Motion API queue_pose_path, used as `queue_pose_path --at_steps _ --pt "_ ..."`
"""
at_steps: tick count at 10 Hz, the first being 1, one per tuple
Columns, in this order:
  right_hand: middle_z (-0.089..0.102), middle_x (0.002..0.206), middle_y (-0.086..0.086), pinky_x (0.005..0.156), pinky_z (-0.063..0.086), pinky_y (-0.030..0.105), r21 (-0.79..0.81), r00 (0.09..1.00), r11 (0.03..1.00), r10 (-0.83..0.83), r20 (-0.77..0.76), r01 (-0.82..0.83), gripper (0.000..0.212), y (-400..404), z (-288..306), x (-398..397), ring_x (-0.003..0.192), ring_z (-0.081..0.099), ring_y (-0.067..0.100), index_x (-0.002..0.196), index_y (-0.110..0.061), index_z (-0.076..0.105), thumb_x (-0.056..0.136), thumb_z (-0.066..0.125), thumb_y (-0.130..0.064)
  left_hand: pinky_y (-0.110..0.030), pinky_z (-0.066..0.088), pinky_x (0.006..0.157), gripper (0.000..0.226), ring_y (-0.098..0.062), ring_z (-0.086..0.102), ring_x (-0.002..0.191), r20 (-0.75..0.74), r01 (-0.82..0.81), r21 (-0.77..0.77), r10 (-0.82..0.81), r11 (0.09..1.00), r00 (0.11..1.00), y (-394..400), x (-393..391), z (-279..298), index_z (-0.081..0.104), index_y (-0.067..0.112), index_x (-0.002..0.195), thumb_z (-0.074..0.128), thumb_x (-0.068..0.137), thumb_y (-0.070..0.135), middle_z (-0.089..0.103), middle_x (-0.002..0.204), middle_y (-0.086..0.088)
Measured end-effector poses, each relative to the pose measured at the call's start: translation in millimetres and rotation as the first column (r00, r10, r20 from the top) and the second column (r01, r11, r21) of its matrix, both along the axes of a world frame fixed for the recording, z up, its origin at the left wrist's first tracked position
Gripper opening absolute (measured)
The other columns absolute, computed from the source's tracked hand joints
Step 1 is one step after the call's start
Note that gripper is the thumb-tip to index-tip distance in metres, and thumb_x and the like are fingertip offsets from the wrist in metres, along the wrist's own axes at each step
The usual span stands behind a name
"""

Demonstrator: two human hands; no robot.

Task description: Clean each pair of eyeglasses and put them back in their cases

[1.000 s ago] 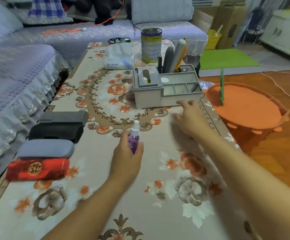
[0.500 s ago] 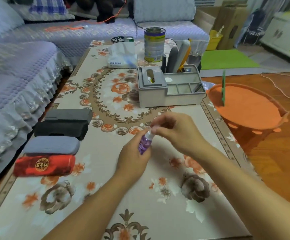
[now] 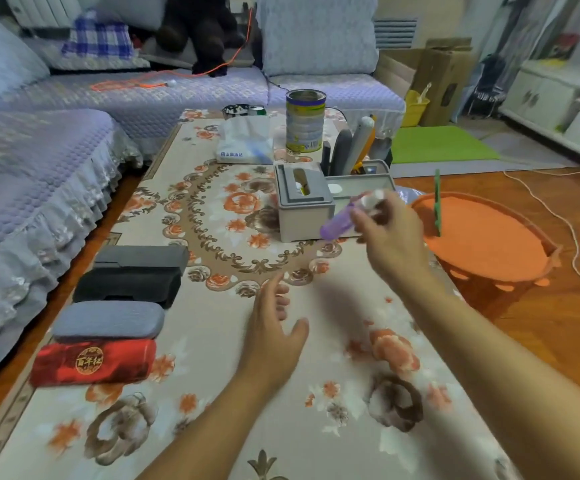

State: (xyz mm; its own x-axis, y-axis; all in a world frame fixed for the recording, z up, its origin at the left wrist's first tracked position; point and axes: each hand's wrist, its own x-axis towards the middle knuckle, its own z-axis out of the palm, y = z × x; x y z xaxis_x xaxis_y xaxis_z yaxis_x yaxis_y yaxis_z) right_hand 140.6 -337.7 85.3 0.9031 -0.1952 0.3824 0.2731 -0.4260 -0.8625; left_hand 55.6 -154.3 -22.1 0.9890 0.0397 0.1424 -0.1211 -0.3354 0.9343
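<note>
Head view, right hand (image 3: 390,237) gripping blurred purple spray bottle (image 3: 338,225), seemingly tilted base-down-left, left hand (image 3: 271,337) loosely spread.

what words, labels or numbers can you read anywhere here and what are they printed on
"百年红", in a gold round emblem on the red glasses case.
"固山加油站", blue print on the tissue pack, somewhat blurred, so a best reading.
Tin can: a label and a barcode, too small to read.
Purple spray bottle in the right hand: motion-blurred, nothing readable.
</note>
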Motion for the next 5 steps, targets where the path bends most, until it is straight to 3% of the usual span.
queue_pose_path --at_steps 1,2,3,4,5 --pt "0.068 0.091 0.004 0.072 0.047 0.04 -0.116 0.982 0.975 -0.183 0.05 0.188 0.011 -22.5 27.2 64.8 0.084 0.063 0.027 0.101 -0.016 0.063 0.097 0.06 -0.027 -0.037 0.052 0.096 0.062 -0.01 0.055 0.11 -0.007 -0.029 -0.039 0.029 0.999 1.0 2.5 2.8 -0.6 0.043 0.041 0.141 0.06 0.084 0.023 0.051 0.116 0.024" --pt "0.066 0.1 0.014 0.068 0.029 0.029 -0.318 0.982 0.939 -0.169 -0.088 0.133 0.018 -19.2 20.3 110.0 0.094 0.059 0.032 0.104 -0.008 0.062 0.101 0.055 -0.024 -0.038 0.052 0.096 0.053 -0.009 0.055 0.11 0.009 -0.024 -0.023 0.024 0.999 1.0 4.0 4.0 0.3 0.046 0.054 0.124 0.057 0.083 0.023 0.051 0.113 0.025" --pt "0.059 0.089 0.013 0.066 0.031 0.029 -0.418 0.967 0.908 -0.124 -0.222 0.021 0.017 -2.9 5.7 122.4 0.083 0.053 0.029 0.096 -0.01 0.058 0.104 0.051 -0.024 -0.036 0.052 0.095 0.048 -0.007 0.054 0.112 0.025 -0.016 -0.003 0.016 1.0 1.0 5.5 8.9 -4.7 0.05 0.046 0.123 0.056 0.082 0.021 0.052 0.115 0.02" --pt "0.062 0.089 0.01 0.068 0.044 0.024 -0.307 0.92 0.944 -0.009 -0.392 -0.122 0.018 -1.1 -16.4 131.4 0.082 0.058 0.025 0.097 -0.011 0.06 0.106 0.047 -0.02 -0.03 0.051 0.093 0.044 -0.007 0.055 0.111 0.042 -0.008 0.031 0.007 0.999 0.999 5.9 8.7 -8.9 0.055 0.029 0.125 0.054 0.082 0.022 0.054 0.118 0.014" --pt "0.059 0.104 0.01 0.08 0.042 0.03 -0.261 0.932 0.965 -0.064 -0.357 -0.034 0.018 -13.0 -23.9 128.1 0.094 0.053 0.022 0.113 -0.011 0.062 0.102 0.048 -0.014 -0.02 0.049 0.089 0.031 -0.001 0.056 0.103 -0.005 -0.012 0.011 0.012 1.0 1.0 2.0 9.3 -4.6 0.064 0.028 0.111 0.054 0.083 0.021 0.055 0.119 0.011"
